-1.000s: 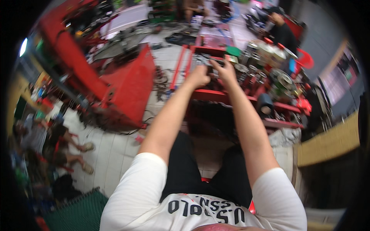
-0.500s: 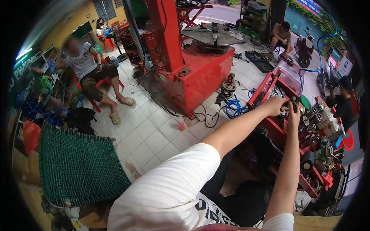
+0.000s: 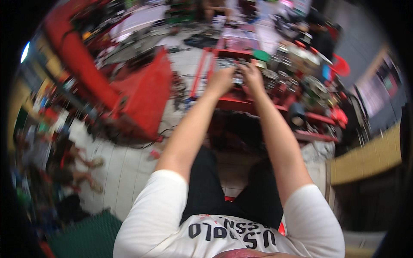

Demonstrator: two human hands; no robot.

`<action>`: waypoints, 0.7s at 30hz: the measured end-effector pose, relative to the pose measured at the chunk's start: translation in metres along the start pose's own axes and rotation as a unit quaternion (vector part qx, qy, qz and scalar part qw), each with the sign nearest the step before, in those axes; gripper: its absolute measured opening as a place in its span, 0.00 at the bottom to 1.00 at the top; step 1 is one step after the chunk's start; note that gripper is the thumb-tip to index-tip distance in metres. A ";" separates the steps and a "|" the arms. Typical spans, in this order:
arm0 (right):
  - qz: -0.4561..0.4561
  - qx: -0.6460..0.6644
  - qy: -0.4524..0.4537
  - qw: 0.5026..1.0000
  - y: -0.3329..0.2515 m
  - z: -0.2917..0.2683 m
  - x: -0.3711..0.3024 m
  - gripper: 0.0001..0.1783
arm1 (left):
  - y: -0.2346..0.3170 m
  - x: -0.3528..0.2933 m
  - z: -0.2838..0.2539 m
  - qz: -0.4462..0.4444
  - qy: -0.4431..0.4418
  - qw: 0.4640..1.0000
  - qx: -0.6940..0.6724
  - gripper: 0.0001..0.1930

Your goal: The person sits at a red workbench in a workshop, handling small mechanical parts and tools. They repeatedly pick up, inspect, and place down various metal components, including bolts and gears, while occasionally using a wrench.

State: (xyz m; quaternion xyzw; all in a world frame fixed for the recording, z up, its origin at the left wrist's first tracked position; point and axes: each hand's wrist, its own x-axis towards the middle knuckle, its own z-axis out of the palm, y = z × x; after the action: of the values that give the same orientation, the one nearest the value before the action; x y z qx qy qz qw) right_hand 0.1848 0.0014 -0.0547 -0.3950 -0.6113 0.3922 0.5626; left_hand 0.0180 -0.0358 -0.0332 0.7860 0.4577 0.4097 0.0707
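Both my arms reach out over a red tool cart (image 3: 234, 104). My left hand (image 3: 221, 81) and my right hand (image 3: 252, 78) are close together above its tray, fingers curled in toward each other. A small dark metal part (image 3: 238, 76) seems to lie between the fingertips; blur hides its kind. Just past my right hand is a round green lid (image 3: 261, 55). Blurred metal tools (image 3: 224, 63) lie in the tray beyond my left hand.
Metal parts and containers crowd the cart's right side, with a dark cylinder (image 3: 296, 114) nearest me. A red machine (image 3: 142, 99) stands to the left. Further left, a person sits near a green woven surface (image 3: 88, 234). A red stool (image 3: 341, 65) is at the far right.
My view has swung right, so the cart and my hands now sit near the middle and the red machine lies further left. My hands stay together over the cart.
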 end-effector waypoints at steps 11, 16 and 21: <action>-0.003 0.187 0.038 0.982 -0.009 0.007 -0.011 0.16 | -0.005 -0.002 -0.003 0.021 -0.036 0.997 -0.071 0.14; 0.040 0.199 0.046 0.978 -0.006 0.004 -0.010 0.16 | 0.003 -0.003 -0.008 -0.028 -0.060 0.994 -0.092 0.15; 0.085 0.102 0.073 0.988 0.005 0.005 -0.002 0.15 | -0.002 -0.003 -0.004 -0.009 -0.004 0.990 -0.140 0.17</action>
State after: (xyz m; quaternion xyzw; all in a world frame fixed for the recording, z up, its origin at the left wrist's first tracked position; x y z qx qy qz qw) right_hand 0.1798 0.0013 -0.0605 -0.4136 -0.4899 0.4690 0.6075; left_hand 0.0135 -0.0385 -0.0335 0.7658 0.4024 0.4659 0.1856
